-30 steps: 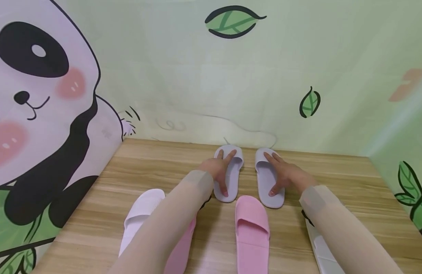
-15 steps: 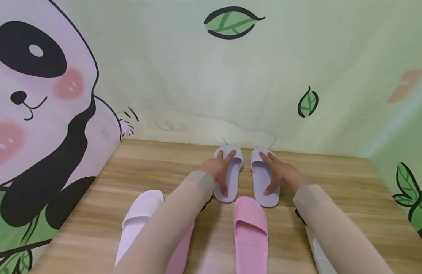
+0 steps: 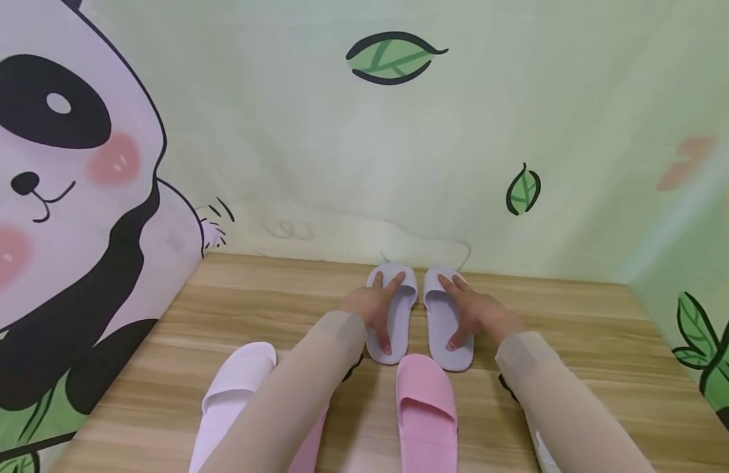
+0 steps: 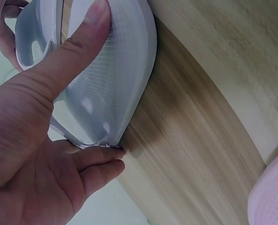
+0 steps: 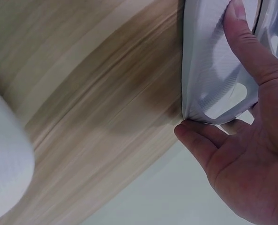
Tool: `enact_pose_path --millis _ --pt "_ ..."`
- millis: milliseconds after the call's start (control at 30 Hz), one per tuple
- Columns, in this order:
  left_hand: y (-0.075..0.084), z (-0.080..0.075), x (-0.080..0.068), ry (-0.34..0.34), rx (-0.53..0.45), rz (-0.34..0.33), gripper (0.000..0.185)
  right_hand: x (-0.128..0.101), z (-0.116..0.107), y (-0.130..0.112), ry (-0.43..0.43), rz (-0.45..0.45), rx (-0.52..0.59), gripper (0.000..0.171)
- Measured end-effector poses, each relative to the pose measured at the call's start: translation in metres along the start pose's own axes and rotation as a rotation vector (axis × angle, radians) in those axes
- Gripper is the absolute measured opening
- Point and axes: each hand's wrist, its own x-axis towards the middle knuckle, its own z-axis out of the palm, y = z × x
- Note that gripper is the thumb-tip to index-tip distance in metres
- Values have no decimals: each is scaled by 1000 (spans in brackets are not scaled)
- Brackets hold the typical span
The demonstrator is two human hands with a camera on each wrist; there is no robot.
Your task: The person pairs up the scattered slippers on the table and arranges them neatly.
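Note:
Two pale grey slippers stand side by side with a narrow gap between them, toes at the wall. My left hand point(image 3: 372, 307) grips the left grey slipper point(image 3: 401, 322), its thumb point(image 4: 85, 40) on the insole and other fingers along the outer side and strap. On the right grey slipper point(image 3: 438, 323), my right hand point(image 3: 473, 311) has the same hold, with the thumb point(image 5: 244, 37) on the footbed and fingertips at the outer edge of the strap. Both slippers lie flat on the wood-patterned floor point(image 3: 282, 289).
A pink slipper point(image 3: 426, 414) lies just in front of the grey pair. My left sleeve partly covers another pink slipper point(image 3: 311, 443) and a white slipper point(image 3: 237, 387). Under my right forearm a white slipper point(image 3: 540, 439) shows. Behind stands a wall point(image 3: 282, 131) printed with a panda and leaves.
My right hand has slid the right grey slipper leftward, narrowing the gap to the left one. My left hand keeps its hold in place. The head view has tipped slightly upward.

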Motion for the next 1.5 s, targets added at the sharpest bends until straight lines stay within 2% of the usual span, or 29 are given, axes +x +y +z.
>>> enact_pose_path --millis 233,633,900,1200,1500 --pt "1 5 -3 -10 7 -20 150 -3 4 -6 8 -5 -7 141" --pt "4 8 -1 -21 -17 9 150 -4 7 -6 3 -12 -13 140" --pt "4 9 2 -15 3 30 155 -3 8 -7 22 -24 -16 141" --pt "6 8 4 -23 -14 39 158 -2 6 -7 13 -23 33 143" --pt "11 8 4 -25 -40 36 156 -2 7 -5 41 -65 88 148"
